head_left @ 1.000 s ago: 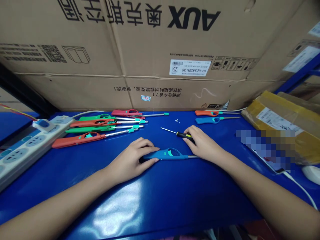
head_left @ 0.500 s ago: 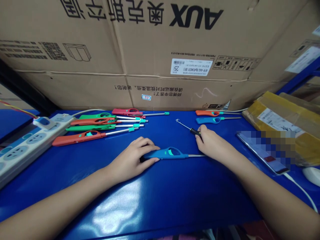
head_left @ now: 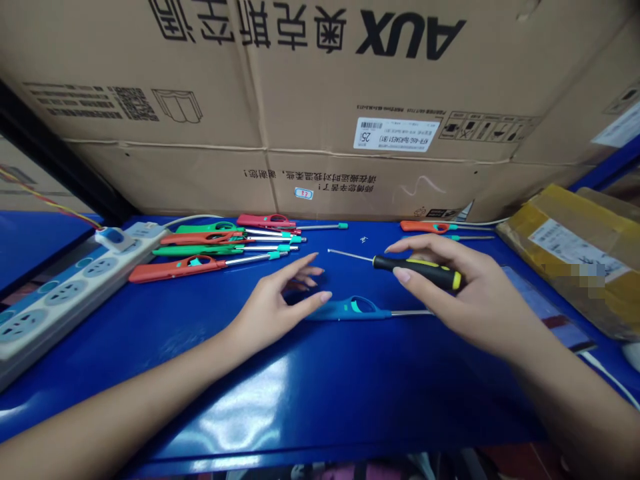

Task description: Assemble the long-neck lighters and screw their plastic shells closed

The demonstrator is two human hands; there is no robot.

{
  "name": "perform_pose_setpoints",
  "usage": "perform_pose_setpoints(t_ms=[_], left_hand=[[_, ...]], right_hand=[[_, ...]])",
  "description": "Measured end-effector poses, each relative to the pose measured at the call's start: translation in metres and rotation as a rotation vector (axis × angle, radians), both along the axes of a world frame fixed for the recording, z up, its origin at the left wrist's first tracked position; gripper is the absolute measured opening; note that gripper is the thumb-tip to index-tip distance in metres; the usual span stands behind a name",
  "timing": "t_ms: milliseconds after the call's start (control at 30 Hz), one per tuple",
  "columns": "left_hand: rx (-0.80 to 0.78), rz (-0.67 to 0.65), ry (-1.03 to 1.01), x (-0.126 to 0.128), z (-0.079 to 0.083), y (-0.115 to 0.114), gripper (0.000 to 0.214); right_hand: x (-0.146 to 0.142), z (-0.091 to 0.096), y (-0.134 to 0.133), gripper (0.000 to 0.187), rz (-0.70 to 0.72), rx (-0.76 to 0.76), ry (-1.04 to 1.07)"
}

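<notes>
My right hand [head_left: 460, 287] grips a black and yellow screwdriver [head_left: 420, 269] by its handle, the thin shaft pointing left with something tiny and pale at its tip. Fingers apart, my left hand [head_left: 280, 290] hovers above the handle end of a blue long-nosed lighter [head_left: 345, 309] and holds nothing. That lighter lies flat, its metal tube reaching right towards my right wrist. A few tiny white bits, perhaps screws [head_left: 363, 240], lie on the blue surface beyond the screwdriver.
Several red and green lighters [head_left: 175, 268] lie at the left beside a white power strip [head_left: 65, 290]. An orange lighter [head_left: 425, 227] is at the back right, near a taped parcel [head_left: 565, 247] and a phone [head_left: 545, 313]. A large cardboard box [head_left: 300, 100] walls off the back.
My left hand has let go of the blue lighter and opened above it. The screwdriver has turned more level, its tip moving left, away from the small white bits. The view has shifted slightly.
</notes>
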State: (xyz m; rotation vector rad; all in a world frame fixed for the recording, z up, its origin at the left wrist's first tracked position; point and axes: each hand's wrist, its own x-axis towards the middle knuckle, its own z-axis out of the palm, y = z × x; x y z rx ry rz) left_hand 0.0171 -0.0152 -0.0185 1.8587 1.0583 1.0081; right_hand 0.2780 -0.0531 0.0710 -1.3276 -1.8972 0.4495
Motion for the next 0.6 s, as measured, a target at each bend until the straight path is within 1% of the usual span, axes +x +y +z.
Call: perform_pose_setpoints(t_ms=[67, 133, 200, 300, 433, 500, 600], left_hand=[[0.010, 0.026, -0.096, 0.001, 0.004, -0.001, 0.066], [0.038, 0.028, -0.120, 0.001, 0.009, -0.002, 0.058], [0.031, 0.028, -0.086, 0.001, 0.013, -0.004, 0.044], [-0.035, 0.030, -0.038, 0.000, 0.016, -0.005, 0.026], [-0.134, 0.053, -0.062, -0.002, 0.015, -0.003, 0.027], [-0.172, 0.055, -0.057, -0.003, 0.012, -0.001, 0.030], [-0.229, 0.016, -0.056, -0.003, 0.008, 0.001, 0.033]], right_hand=[[-0.006, 0.005, -0.003, 0.014, 0.051, -0.020, 0.004], [-0.010, 0.005, -0.002, 0.010, 0.096, -0.051, 0.027], [-0.012, -0.002, 0.000, 0.009, 0.118, -0.082, 0.074], [-0.011, -0.019, 0.006, 0.013, 0.109, -0.138, 0.203], [-0.006, -0.041, 0.014, 0.020, 0.124, -0.232, 0.364], [-0.005, -0.048, 0.016, 0.021, 0.120, -0.256, 0.401], [-0.006, -0.054, 0.018, 0.020, 0.088, -0.293, 0.501]])
